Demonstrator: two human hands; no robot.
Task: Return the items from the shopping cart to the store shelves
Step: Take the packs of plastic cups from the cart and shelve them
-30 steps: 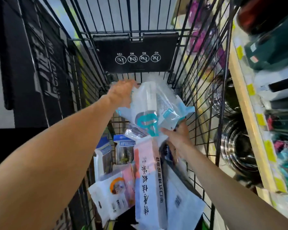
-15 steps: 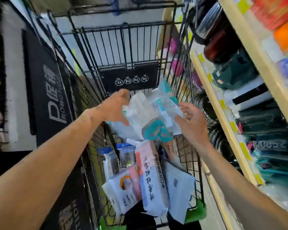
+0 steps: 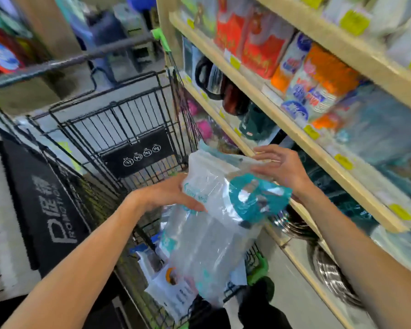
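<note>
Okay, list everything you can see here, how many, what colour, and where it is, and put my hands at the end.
Bag: one, clear plastic with teal handle, held above the cart.
Cart: one, black wire, centre, beside the shelves.
Packets: several, mostly white, count unclear, in the cart bottom.
Shelves: pale wood with yellow price tags, right side.
Packs: several, red, orange and white, on an upper shelf; blurred.
Kettles: a few dark ones, on the middle shelf.
Steel bowls: stacked, silver, on the lowest shelf.
Sign: one, black with white lettering, left of the cart.
Left hand: grips the bag's left side.
Right hand: fingers spread, against the bag's upper right.
</note>
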